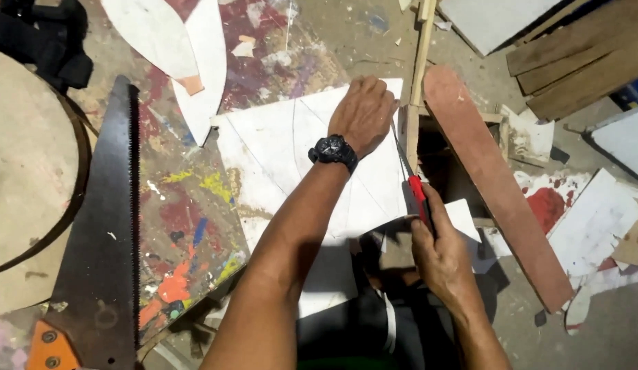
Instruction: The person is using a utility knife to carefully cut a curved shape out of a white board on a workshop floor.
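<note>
The right hand (439, 257) is wrapped around the red handle of a small saw (413, 183), its thin blade running up and away along the right edge of a white board (284, 147). The left hand (363, 113), with a black watch (332, 151) on the wrist, lies palm down on the far part of that board, fingers curled over its top edge, holding nothing else. The blade sits between the two hands, just right of the left one and touching the board's edge.

One white board is being worked on; faint curved pencil lines cross it. It rests on a paint-splashed tabletop (188, 219).

To the left, nearer the person, lies one big handsaw (103, 240) with a dark blade and an orange handle, teeth facing right, well apart from both hands. Beside it is one round wooden disc (24, 171).

To the right, one long reddish plank (494, 185) slants across the floor among white offcuts (596, 219). A thin wooden strip (422, 51) stands just beyond the saw blade. Farther off, two curved white pieces (185, 48) lie at the top left, and several brown planks (579, 62) at the top right.
</note>
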